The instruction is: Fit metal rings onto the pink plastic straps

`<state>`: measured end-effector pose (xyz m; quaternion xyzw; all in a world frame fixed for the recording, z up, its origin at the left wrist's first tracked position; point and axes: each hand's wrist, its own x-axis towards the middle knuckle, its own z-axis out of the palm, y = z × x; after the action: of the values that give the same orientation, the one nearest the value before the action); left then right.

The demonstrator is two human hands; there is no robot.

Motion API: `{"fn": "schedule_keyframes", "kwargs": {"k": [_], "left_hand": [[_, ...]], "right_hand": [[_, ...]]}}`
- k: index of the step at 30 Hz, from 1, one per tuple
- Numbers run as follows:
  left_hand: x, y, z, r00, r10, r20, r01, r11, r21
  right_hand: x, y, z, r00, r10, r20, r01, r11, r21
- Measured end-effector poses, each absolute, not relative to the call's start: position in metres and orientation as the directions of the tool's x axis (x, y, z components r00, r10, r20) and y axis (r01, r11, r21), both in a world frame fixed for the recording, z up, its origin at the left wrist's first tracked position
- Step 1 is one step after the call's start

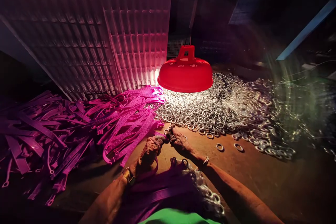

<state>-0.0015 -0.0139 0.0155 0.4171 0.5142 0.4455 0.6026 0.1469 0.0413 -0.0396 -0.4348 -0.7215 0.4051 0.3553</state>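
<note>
- Under the low red lamp (185,73), in the head view, the left hand (149,152) and the right hand (181,141) meet fingertip to fingertip, pinched together on a small metal ring (170,130) and the end of a purple strap (151,171); that strap trails back under the left wrist toward the lap.
- The ring sits right at the joined fingertips, just short of the heap of rings (223,108). It is small and smooth, so a slack pinch could let it drop onto the table (262,178) among the loose rings (219,147) there.
- The light falls mostly on the heap. The fingers work at its edge, and their own shadow may hide the strap's end and cause a miss.
- The pile of purple straps (78,126) lies tangled just beside the left hand; a pull on one could drag its neighbours along.
- Finished pieces crowd the lap (183,189); a shift of the forearms might spill them.
- The lamp hangs near; raised hands could knock it.
</note>
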Motion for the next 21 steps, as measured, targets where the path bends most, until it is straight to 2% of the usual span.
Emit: {"fn": "schedule_keyframes", "kwargs": {"k": [2,5,8,12,16,21], "left_hand": [[0.000,-0.009,0.010,0.085,0.970,-0.229,-0.056,0.234,0.971],[-0.002,-0.004,0.006,0.096,0.970,-0.225,-0.018,0.228,0.974],[-0.008,-0.003,0.016,0.173,0.926,-0.335,-0.001,0.340,0.940],[-0.015,-0.003,0.049,0.229,0.859,-0.458,0.051,0.460,0.887],[-0.017,-0.015,0.072,0.365,0.790,-0.492,0.221,0.440,0.870],[-0.016,-0.049,0.057,0.545,0.683,-0.487,0.215,0.447,0.868]], "right_hand": [[0.150,0.044,-0.041,-0.400,0.908,0.128,0.362,0.285,-0.888],[0.152,0.045,-0.036,-0.427,0.891,0.156,0.342,0.318,-0.884],[0.152,0.038,-0.017,-0.472,0.860,0.195,0.298,0.364,-0.882],[0.157,0.011,0.011,-0.591,0.796,0.132,0.278,0.355,-0.892],[0.170,-0.032,0.019,-0.658,0.737,0.156,0.313,0.455,-0.834],[0.185,-0.078,0.012,-0.637,0.738,0.223,0.427,0.579,-0.694]]}}
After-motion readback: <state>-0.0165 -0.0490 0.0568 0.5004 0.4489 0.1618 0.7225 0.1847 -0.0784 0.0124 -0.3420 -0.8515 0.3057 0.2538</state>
